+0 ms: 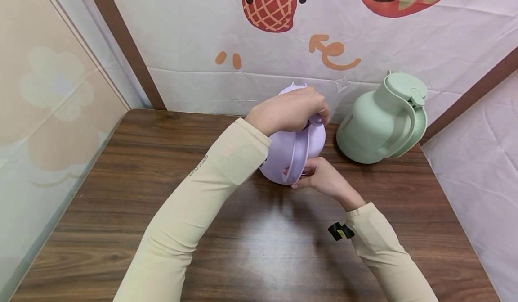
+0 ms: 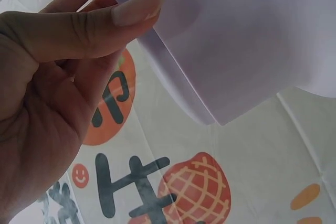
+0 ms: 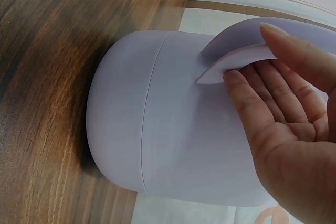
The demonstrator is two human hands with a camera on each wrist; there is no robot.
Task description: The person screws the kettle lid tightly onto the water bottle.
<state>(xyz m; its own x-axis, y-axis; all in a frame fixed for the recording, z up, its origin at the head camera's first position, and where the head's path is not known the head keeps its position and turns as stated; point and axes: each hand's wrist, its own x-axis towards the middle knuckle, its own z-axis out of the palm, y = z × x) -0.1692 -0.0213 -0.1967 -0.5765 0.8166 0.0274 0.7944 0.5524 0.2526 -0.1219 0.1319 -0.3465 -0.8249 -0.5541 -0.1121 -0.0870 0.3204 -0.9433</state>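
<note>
A lilac vacuum jug point(image 1: 279, 160) stands upright on the wooden table. My left hand point(image 1: 287, 109) reaches over its top and covers much of it in the head view. In the left wrist view, the thumb and fingers pinch the rim of the jug's lid point(image 2: 170, 85). Lower down, my right hand point(image 1: 325, 178) holds the handle point(image 1: 299, 151) of the same jug. The right wrist view shows the fingers passing inside that handle, with the thumb on its outer side. Whether the lid is loose, I cannot tell.
A pale green jug point(image 1: 366, 124) stands right of the lilac one, near the table's back edge. Behind both hangs a white printed cloth point(image 1: 182, 45). Another cloth point(image 1: 52, 126) borders the left side of the wooden table point(image 1: 133, 167).
</note>
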